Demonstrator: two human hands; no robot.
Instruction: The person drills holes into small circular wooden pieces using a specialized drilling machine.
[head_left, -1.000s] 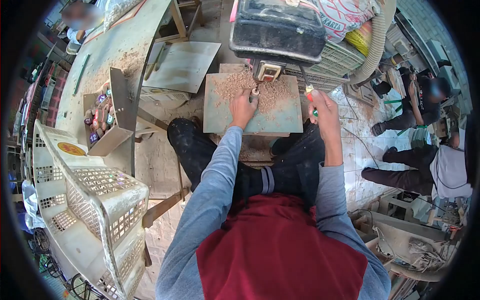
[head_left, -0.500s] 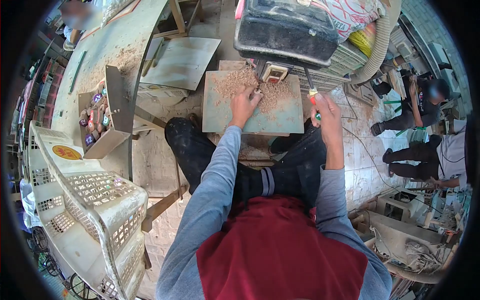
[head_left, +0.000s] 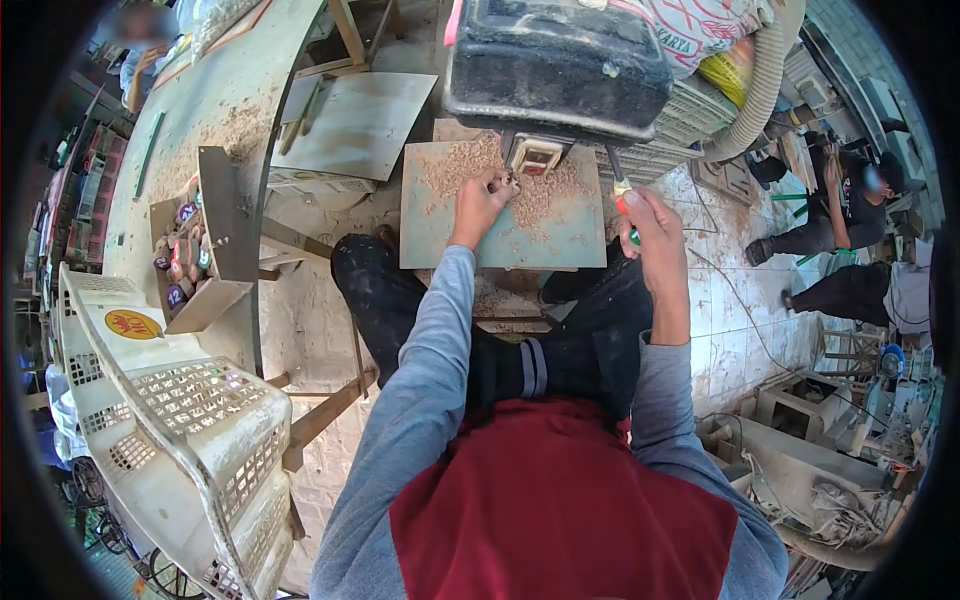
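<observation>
Two hands, split roles. Left hand (head_left: 478, 203) at 12 o'clock, fingers pinched on small wooden piece (head_left: 505, 182), pressing it to green drill table (head_left: 440, 235) right under drill press (head_left: 555, 60), probably so it can't spin. Right hand (head_left: 650, 225) at 1 o'clock, fist closed round feed lever (head_left: 622, 195). Shavings (head_left: 548, 190) heaped around piece. Open box (head_left: 205, 300) at 9 o'clock, within left reach, holds painted numbered blocks (head_left: 178, 262). White crate (head_left: 190, 440) at 8 o'clock, contents can't tell.
</observation>
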